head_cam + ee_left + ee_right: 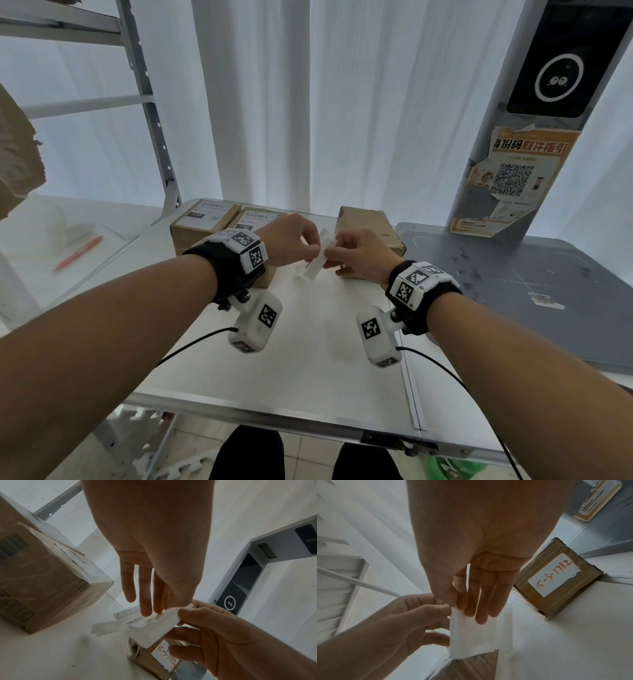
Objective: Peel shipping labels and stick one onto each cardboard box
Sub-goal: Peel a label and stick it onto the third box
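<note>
White label (320, 253) between both hands (322, 245)

We've got a thin white paper label (320, 255), matt and a bit crumpled. The cardboard boxes (371, 228) look rough brown, with shiny clear tape over the left one (51, 577). Our table (301, 370) is smooth white with a brushed metal edge. Gray scuffed metal platform (534, 281) beside it.
</note>
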